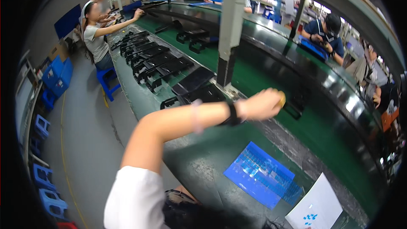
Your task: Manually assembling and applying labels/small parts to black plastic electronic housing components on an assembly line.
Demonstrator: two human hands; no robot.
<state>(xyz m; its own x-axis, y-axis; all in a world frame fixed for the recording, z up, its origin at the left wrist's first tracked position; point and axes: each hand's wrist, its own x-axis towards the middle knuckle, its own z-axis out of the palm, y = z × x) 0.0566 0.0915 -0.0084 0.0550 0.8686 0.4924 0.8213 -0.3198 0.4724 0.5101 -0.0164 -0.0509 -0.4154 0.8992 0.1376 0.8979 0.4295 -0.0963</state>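
Observation:
My left arm, in a white sleeve with a black wristband, reaches across the bench to the green conveyor belt point(335, 148). Over the belt, my left hand point(260, 104) has its fingers curled, with yellow covering at the fingertips. They close at the edge of a dark black plastic part point(294, 108), which is partly hidden behind the hand. Below my forearm, a blue sheet point(250, 186) carrying rows of small shiny film pieces lies on the bench. Beside it is a white sheet point(322, 195) with several small blue pieces on it. My right hand is out of view.
Several black plastic frames point(159, 61) line the bench to the left, the closest panel point(205, 95) beside my forearm. A pale post point(231, 29) rises at the belt's edge. Co-workers sit at the far left and across the belt. Blue stools point(106, 80) stand on the floor.

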